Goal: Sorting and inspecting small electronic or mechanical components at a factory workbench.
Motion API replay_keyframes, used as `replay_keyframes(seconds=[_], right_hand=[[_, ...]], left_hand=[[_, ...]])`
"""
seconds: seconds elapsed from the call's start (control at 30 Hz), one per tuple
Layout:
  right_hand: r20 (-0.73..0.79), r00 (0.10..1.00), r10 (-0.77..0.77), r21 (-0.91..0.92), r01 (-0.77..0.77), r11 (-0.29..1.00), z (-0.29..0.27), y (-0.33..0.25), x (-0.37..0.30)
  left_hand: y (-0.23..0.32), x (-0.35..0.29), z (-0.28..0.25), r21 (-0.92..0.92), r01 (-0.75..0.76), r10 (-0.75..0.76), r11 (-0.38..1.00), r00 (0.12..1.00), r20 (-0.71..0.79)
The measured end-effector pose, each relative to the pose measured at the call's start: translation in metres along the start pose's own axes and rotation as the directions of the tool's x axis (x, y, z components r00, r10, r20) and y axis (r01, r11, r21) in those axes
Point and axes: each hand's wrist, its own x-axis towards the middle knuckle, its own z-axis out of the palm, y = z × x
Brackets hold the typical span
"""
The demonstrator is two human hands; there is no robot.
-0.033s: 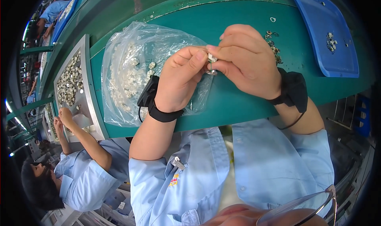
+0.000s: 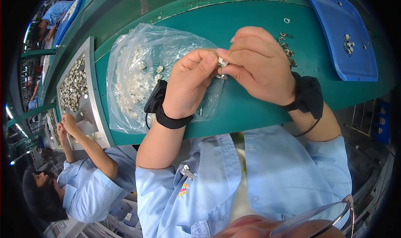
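Note:
Between my two hands, over the green table (image 2: 246, 104), is a small white part with a shiny metal piece (image 2: 222, 62) at its lower side. My left hand (image 2: 190, 81) pinches it between thumb and fingers from the left. From the right, the thumb and forefinger of my right hand (image 2: 263, 64) close on the same part. Its exact kind is too small to make out. Beneath and left of my left hand lies a clear plastic bag (image 2: 179, 39) with many small white parts (image 2: 133, 85) in it.
A blue tray (image 2: 334, 29) at the far right holds a few small parts. Small dark metal pieces (image 2: 288, 52) and a white ring (image 2: 287, 20) lie beyond my right hand. At left, a co-worker (image 2: 90, 183) works at a metal-edged tray (image 2: 98, 108) of small parts.
Both hands keep their grip, with only a very slight shift of the fingers and the small white part.

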Motion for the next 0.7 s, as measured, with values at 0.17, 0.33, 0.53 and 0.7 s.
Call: replay_keyframes(seconds=[0.17,0.33,0.53,0.7], right_hand=[[-0.016,0.986,0.167,0.123,-0.164,0.979,-0.006,0.003,0.001],[-0.228,0.604,0.764,0.646,-0.493,0.583,-0.035,0.053,-0.002],[-0.371,0.127,0.920,0.910,-0.146,0.388,-0.123,0.154,-0.050],[-0.430,-0.093,0.898,0.903,-0.055,0.426,-0.133,0.154,-0.051]], left_hand=[[0.003,0.000,0.006,0.359,-0.139,0.200,0.923,0.970,-0.141],[0.027,-0.006,-0.005,0.902,0.086,0.252,0.423,0.945,-0.209],[0.032,-0.015,-0.027,0.983,0.068,0.242,-0.171,0.970,-0.025],[0.042,-0.028,-0.014,0.955,0.144,0.240,-0.258,0.967,-0.081]])
